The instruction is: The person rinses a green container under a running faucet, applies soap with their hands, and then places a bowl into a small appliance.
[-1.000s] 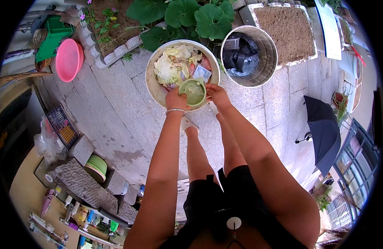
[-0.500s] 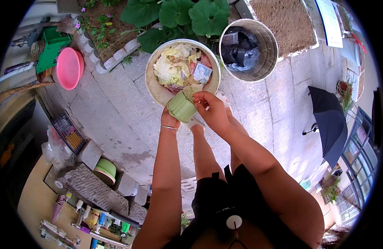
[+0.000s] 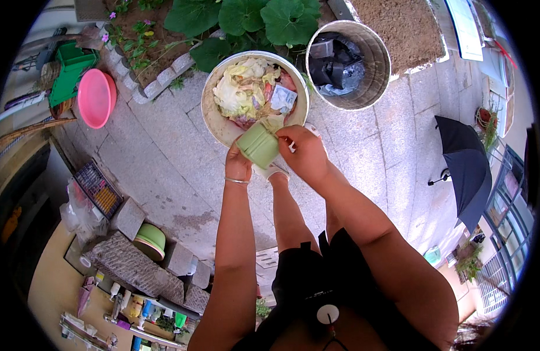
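Note:
A small light green plastic bin (image 3: 259, 147) is tilted with its mouth toward a white bucket (image 3: 208, 111). My left hand (image 3: 239, 165) grips the bin's left side, a pale band round the wrist. Fingers of my right hand (image 3: 302, 147) are closed at the bin's right rim, by a pale crumpled liner or scrap (image 3: 274, 124) at the mouth; exactly what they pinch is partly hidden. Wilted cabbage leaves (image 3: 237, 88), reddish scraps and a white-and-blue packet (image 3: 283, 99) lie inside the bucket.
A taller bucket (image 3: 380, 70) with black and clear plastic rubbish stands to the bucket's right. Leafy plants (image 3: 240, 17) and a stone-edged bed lie beyond. A pink basin (image 3: 96, 98) is at left, an open black umbrella (image 3: 464, 164) at right, a stone bench (image 3: 132, 263) at lower left.
The green bin has turned slightly and its side faces up more. My right hand has shifted a little to the right, still closed at the rim; the left hand keeps its hold.

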`<state>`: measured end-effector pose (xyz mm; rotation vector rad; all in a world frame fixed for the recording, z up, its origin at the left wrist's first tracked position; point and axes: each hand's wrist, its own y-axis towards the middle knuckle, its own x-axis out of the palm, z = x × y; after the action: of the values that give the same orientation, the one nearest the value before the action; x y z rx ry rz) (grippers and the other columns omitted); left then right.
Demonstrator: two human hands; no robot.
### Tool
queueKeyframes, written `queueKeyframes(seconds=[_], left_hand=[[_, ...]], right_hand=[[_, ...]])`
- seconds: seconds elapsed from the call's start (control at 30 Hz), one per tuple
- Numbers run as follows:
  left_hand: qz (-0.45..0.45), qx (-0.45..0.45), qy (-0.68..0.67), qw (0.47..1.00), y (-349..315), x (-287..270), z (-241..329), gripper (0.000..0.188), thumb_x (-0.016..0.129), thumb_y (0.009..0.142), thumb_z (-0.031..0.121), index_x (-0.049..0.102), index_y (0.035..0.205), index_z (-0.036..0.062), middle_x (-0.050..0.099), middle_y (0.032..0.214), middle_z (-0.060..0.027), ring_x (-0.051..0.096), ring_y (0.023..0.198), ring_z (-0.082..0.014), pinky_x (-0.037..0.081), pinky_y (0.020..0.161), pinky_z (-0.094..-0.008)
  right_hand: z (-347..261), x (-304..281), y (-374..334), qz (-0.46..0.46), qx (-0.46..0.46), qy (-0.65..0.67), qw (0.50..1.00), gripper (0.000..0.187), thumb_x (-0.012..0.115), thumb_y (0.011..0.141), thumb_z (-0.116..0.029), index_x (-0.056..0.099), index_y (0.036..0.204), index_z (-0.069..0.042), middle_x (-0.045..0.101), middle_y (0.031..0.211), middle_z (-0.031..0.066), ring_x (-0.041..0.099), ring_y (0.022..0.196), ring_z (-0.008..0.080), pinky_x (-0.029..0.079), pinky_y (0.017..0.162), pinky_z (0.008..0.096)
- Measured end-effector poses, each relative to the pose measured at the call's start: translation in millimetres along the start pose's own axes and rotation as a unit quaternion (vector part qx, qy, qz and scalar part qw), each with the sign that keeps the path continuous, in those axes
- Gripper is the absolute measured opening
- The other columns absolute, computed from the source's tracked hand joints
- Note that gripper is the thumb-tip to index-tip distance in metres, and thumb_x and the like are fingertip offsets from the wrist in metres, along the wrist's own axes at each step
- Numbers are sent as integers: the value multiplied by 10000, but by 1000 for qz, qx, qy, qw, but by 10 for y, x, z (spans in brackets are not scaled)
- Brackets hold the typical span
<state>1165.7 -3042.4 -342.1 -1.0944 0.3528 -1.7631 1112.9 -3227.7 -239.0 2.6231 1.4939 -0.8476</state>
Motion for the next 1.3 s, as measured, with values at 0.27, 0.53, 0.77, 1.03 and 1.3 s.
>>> queueKeyframes(seconds=[0.27, 0.53, 0.77, 1.03, 1.3], left_hand=[[-134, -86, -58, 986, -210, 376, 332, 668, 562, 803, 243, 273, 1366, 30, 365, 1378, -167, 432, 1229, -307, 422, 939, -532], [-131, -101, -162, 973, -318, 481, 347, 751, 582, 789, 249, 210, 1402, 24, 361, 1380, -173, 390, 1263, -315, 399, 981, -484], [-101, -46, -149, 983, -363, 450, 215, 780, 638, 759, 236, 241, 1387, -2, 370, 1376, -168, 400, 1254, -296, 354, 1036, -424], [-67, 0, -133, 989, -447, 729, 268, 865, 750, 623, 100, 296, 1354, 7, 410, 1341, -145, 431, 1226, -277, 346, 1047, -424], [-144, 12, 109, 983, -495, 688, 548, 879, 735, 548, -19, 343, 1332, 44, 396, 1342, -101, 408, 1239, -247, 382, 1014, -399]], right_hand=[[256, -75, 22, -36, 70, 53, 996, 148, 605, 741, -7, 648, 879, -39, 633, 783, 139, 628, 648, 242, 494, 582, 316], [0, -92, -56, -55, 73, 110, 990, 251, 608, 749, 0, 643, 992, -53, 603, 798, 117, 607, 658, 218, 488, 601, 293], [-17, 15, -227, -38, -43, 43, 997, 590, 734, 679, -156, 496, 1212, -72, 526, 1110, 171, 516, 1033, 332, 437, 865, 391], [-241, -57, -341, -8, -65, 43, 997, 795, 792, 569, -172, 405, 1250, -37, 454, 1212, 184, 434, 1125, 380, 354, 960, 447], [-238, -290, -279, -79, -139, -1, 987, 746, 716, 560, -63, 429, 1249, -68, 449, 1215, 159, 430, 1130, 371, 347, 958, 430]])
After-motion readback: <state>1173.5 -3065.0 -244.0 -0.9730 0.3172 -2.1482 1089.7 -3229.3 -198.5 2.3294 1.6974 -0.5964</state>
